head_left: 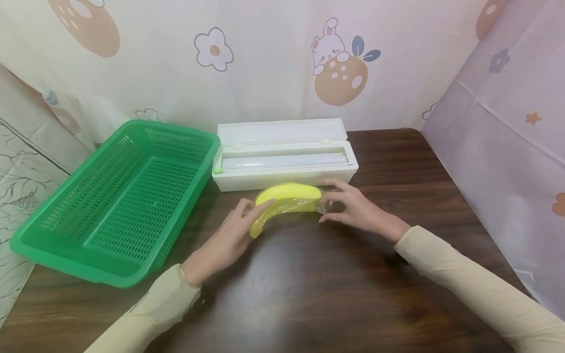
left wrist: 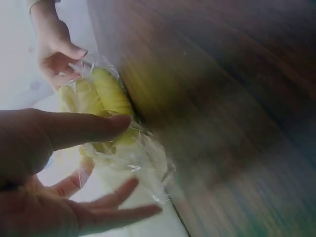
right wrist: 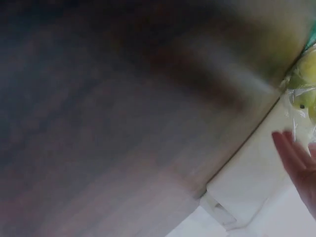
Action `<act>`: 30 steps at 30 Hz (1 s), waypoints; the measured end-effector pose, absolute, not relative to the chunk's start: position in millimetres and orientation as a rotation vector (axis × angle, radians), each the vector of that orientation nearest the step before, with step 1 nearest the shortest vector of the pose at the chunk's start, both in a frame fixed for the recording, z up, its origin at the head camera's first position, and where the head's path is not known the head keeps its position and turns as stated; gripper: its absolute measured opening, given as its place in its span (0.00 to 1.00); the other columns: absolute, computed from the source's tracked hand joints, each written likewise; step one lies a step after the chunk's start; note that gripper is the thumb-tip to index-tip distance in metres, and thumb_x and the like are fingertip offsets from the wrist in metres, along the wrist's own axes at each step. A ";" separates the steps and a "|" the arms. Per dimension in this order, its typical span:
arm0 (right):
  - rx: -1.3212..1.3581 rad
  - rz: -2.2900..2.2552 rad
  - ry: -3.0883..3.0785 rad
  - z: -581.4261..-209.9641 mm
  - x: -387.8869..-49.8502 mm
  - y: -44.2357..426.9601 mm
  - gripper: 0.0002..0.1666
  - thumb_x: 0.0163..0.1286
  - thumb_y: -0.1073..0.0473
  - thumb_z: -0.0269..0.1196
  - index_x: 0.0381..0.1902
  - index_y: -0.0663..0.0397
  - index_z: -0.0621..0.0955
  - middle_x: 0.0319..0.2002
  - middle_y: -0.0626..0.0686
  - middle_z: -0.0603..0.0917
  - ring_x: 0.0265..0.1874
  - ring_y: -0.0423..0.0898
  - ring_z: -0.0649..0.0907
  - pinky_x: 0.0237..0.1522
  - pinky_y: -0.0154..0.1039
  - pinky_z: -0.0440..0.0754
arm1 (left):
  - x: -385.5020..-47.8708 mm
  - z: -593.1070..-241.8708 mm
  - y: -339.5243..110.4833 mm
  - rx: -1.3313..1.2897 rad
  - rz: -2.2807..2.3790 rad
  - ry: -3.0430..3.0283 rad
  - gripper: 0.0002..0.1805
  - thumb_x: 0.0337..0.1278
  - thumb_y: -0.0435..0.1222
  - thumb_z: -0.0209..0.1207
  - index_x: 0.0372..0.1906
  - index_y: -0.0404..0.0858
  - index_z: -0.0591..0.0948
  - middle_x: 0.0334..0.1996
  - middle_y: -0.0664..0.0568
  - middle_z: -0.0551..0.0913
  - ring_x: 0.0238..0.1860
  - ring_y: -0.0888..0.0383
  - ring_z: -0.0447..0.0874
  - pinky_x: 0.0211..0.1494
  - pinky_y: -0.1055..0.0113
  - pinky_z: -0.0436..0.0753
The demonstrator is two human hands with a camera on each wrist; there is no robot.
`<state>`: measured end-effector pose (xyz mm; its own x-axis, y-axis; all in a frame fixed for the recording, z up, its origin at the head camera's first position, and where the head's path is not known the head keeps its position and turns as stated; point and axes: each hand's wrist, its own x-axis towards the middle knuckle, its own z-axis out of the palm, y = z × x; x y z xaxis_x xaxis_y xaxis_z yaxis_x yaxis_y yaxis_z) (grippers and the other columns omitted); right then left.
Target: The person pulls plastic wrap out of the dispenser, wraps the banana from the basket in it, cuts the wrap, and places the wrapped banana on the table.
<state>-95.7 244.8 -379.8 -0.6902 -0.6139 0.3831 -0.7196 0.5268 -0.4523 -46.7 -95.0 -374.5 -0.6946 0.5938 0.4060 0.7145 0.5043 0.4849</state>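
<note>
A yellow bunch of bananas [head_left: 289, 196] in clear plastic wrap lies at the middle of the table, in front of a white cling film box [head_left: 287, 179]. At the stem end, my left hand [head_left: 227, 235] grips the bunch, its thumb [left wrist: 94, 131] across the near side and its index finger behind. Loose wrap [left wrist: 153, 163] bunches beside the spread other fingers. My right hand [head_left: 353, 208] is at the opposite end, thumb and fingers apart on either side of crumpled wrap [head_left: 325, 208]. Its fingers [right wrist: 291, 153] look nearly straight in the right wrist view.
The cling film box has its lid [head_left: 282, 131] raised, showing a film roll [head_left: 284, 162] inside. A green plastic basket [head_left: 176, 215] with slotted walls stands at the left. Behind the dark wooden table [head_left: 318, 294] hangs a patterned curtain [head_left: 265, 73]; another covers the right side.
</note>
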 end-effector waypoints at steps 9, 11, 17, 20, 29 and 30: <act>1.104 0.883 -2.601 -382.1 -87.2 244.9 0.21 0.54 0.80 0.76 0.44 0.60 0.87 0.56 0.65 0.82 0.38 0.53 0.90 0.37 0.42 0.90 | -55.3 -362.9 -87.1 -0.818 -1.127 -2.484 0.36 0.44 0.10 0.59 0.65 0.24 0.74 0.50 0.33 0.82 0.43 0.44 0.83 0.46 0.53 0.87; 1.101 0.875 -2.607 -381.3 -85.0 245.0 0.20 0.55 0.79 0.76 0.44 0.60 0.88 0.55 0.65 0.83 0.38 0.52 0.90 0.36 0.41 0.90 | -57.2 -359.8 -84.8 -0.732 -1.129 -2.475 0.30 0.45 0.12 0.59 0.60 0.24 0.76 0.48 0.33 0.85 0.40 0.44 0.84 0.42 0.54 0.86; 1.076 0.795 -2.563 -380.1 -75.4 244.6 0.15 0.56 0.75 0.77 0.40 0.59 0.90 0.58 0.65 0.81 0.45 0.55 0.87 0.37 0.43 0.89 | -62.4 -353.7 -79.4 -0.592 -1.161 -2.467 0.18 0.49 0.18 0.62 0.49 0.24 0.84 0.44 0.33 0.86 0.38 0.43 0.84 0.42 0.51 0.85; 1.119 0.772 -2.503 -380.9 -69.6 243.3 0.13 0.55 0.76 0.77 0.37 0.60 0.90 0.54 0.64 0.81 0.45 0.55 0.87 0.38 0.44 0.89 | -66.2 -348.8 -77.3 -0.548 -1.212 -2.473 0.17 0.50 0.21 0.63 0.49 0.24 0.86 0.45 0.32 0.82 0.41 0.41 0.81 0.44 0.51 0.82; 1.320 0.795 -2.449 -378.7 -44.5 231.8 0.17 0.54 0.78 0.76 0.39 0.59 0.88 0.40 0.52 0.85 0.39 0.46 0.87 0.42 0.37 0.89 | -83.8 -338.4 -72.8 -0.424 -1.426 -2.398 0.08 0.63 0.23 0.64 0.45 0.26 0.85 0.43 0.35 0.90 0.46 0.39 0.92 0.51 0.48 0.89; 1.340 0.802 -2.444 -378.2 -40.9 229.6 0.17 0.54 0.78 0.75 0.39 0.58 0.88 0.40 0.52 0.86 0.38 0.46 0.88 0.42 0.37 0.89 | -86.0 -338.5 -71.8 -0.420 -1.446 -2.384 0.06 0.64 0.24 0.65 0.44 0.26 0.85 0.42 0.35 0.91 0.45 0.39 0.92 0.51 0.48 0.90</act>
